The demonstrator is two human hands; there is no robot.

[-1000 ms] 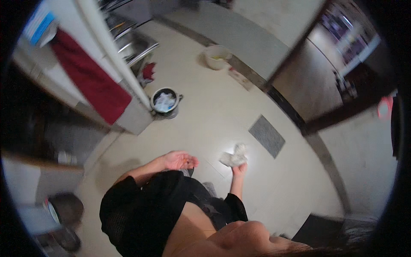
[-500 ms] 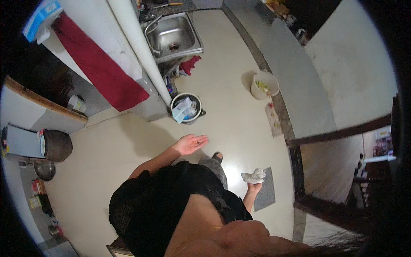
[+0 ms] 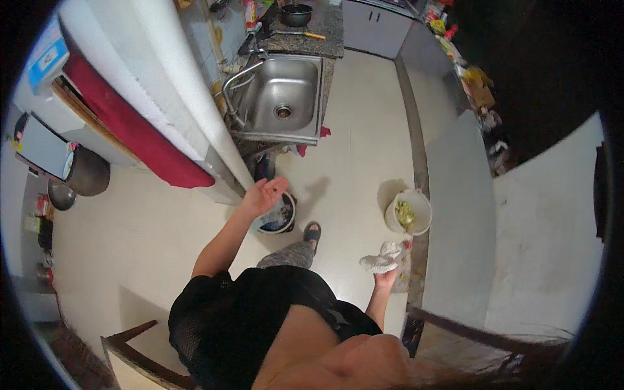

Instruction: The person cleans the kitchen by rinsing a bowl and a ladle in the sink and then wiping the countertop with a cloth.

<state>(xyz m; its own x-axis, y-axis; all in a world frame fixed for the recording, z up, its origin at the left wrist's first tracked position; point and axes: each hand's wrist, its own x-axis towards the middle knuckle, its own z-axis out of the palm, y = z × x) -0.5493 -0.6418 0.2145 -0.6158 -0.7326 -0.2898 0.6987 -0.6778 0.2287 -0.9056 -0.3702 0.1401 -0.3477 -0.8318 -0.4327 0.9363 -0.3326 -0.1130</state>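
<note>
My left hand (image 3: 263,198) is stretched out palm up with its fingers extended. A small dark spot shows on the palm, too small to name. Beneath it on the floor, partly covered by the hand, stands a round bin (image 3: 283,218) with a pale rim and dark lining. My right hand (image 3: 385,278) is closed around a crumpled white cloth (image 3: 380,261), held up at my right side. Just beyond the cloth, a pale bucket (image 3: 422,214) with greenish-yellow scraps (image 3: 405,213) in it stands on the floor.
Ahead is a steel sink (image 3: 285,88) with a curved tap (image 3: 227,88). A black pot (image 3: 296,14) and a yellow-handled tool (image 3: 315,36) lie on the counter beyond. A dark red cloth (image 3: 130,123) hangs at left beside a white pipe. A low grey wall (image 3: 458,208) runs along the right.
I have moved forward: the sink, bin and bucket are now nearer. My left hand has risen and moved left over the bin. My right hand still holds the white cloth.
</note>
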